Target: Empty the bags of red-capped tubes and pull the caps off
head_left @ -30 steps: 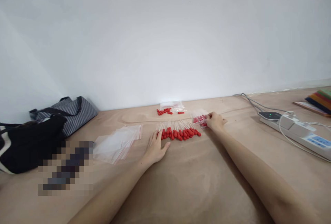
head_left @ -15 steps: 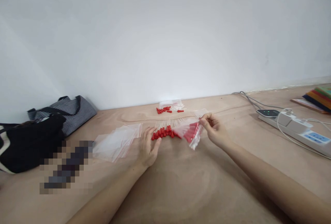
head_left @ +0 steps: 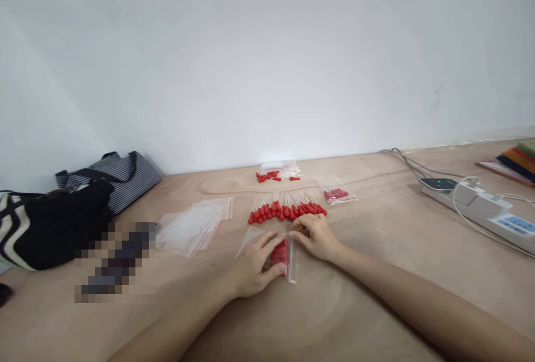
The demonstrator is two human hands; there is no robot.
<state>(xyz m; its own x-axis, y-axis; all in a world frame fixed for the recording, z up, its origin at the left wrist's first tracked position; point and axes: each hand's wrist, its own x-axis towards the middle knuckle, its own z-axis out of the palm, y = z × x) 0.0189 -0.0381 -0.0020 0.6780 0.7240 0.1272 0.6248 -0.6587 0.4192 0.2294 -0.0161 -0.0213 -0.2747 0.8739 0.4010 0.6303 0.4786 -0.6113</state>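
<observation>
A small clear zip bag (head_left: 288, 259) holding red-tipped droppers lies on the wooden table (head_left: 355, 301) in front of me. My left hand (head_left: 254, 264) lies on it, fingers curled over the bag's left part. My right hand (head_left: 315, 234) pinches the bag's top edge from the right. Just beyond my hands a row of red-bulbed droppers (head_left: 286, 210) lies spread out. A second filled bag (head_left: 336, 192) rests to the right of the row.
Empty zip bags (head_left: 194, 225) lie at the left, loose red bulbs (head_left: 273, 175) near the wall. A striped bag (head_left: 121, 175) and a black bag (head_left: 54, 223) sit far left. A power strip with cables (head_left: 480, 206) and coloured sheets (head_left: 516, 159) are at the right.
My right hand has brought the filled bag down from the air onto the table near me. My left hand left the row of droppers and now presses on that bag.
</observation>
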